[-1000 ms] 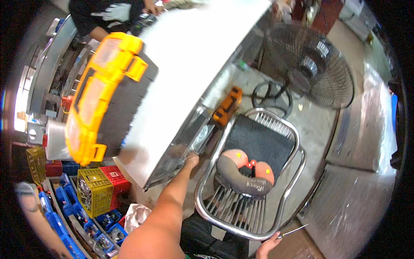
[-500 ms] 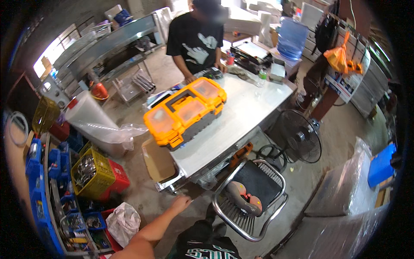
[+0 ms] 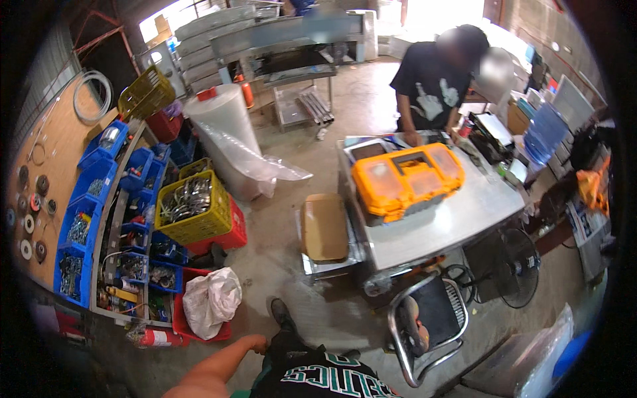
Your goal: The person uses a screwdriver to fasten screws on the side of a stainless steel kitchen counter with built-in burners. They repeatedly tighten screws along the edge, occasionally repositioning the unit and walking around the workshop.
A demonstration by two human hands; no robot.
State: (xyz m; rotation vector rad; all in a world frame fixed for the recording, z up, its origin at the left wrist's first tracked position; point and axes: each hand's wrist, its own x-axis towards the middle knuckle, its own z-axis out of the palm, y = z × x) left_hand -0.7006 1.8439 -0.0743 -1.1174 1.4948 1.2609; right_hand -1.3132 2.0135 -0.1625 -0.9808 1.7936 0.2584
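Blue parts bins [image 3: 79,225] at left, yellow crate [image 3: 192,209] left of centre, white bag [image 3: 211,297] below it, left hand [image 3: 255,343] at lower centre, empty, fingers loosely curled, nearest the bag, orange toolbox [image 3: 406,180] on metal table [image 3: 458,222] right of centre, co-worker's dark shirt [image 3: 431,96] upper right, right hand unseen.

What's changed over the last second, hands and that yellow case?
The left hand, which reached toward the metal table's edge a second ago, has pulled back empty near the body; the view has backed away. The right hand is out of view. The yellow plastic tool case stays shut on the steel table, the other person behind it.
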